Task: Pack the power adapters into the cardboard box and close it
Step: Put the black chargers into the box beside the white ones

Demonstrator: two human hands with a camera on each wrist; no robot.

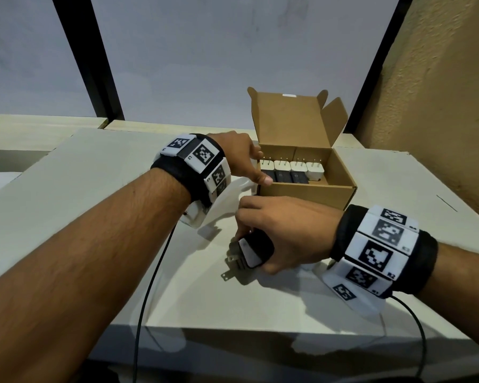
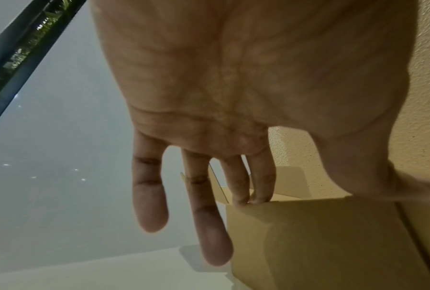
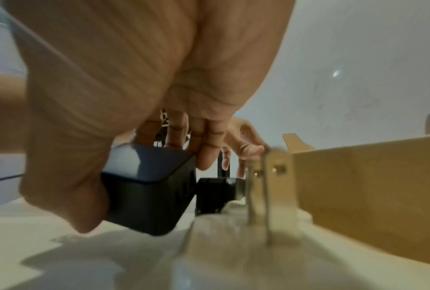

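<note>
The open cardboard box (image 1: pixel 307 193) stands on the white table with its lid (image 1: pixel 288 117) upright. Inside it, a row of white adapters (image 1: pixel 291 168) stands prongs up, with black adapters (image 1: pixel 285 176) in front of them. My left hand (image 1: pixel 241 158) rests on the box's left front corner with its fingers straight; two fingertips (image 2: pixel 251 198) touch the rim of the box (image 2: pixel 333 235). In front of the box my right hand (image 1: pixel 282 239) grips a black and white power adapter (image 1: pixel 256 248) just above the table, prongs (image 1: pixel 230 268) pointing left. The right wrist view shows my fingers round the adapter's black body (image 3: pixel 149 188).
The white tabletop (image 1: pixel 94 189) extends left of and in front of the box. A textured beige wall (image 1: pixel 440 106) rises at the right and a pale wall behind. Blurred metal prongs (image 3: pixel 266 186) stand close to the right wrist camera beside the box wall (image 3: pixel 370 196). Cables hang off the near table edge.
</note>
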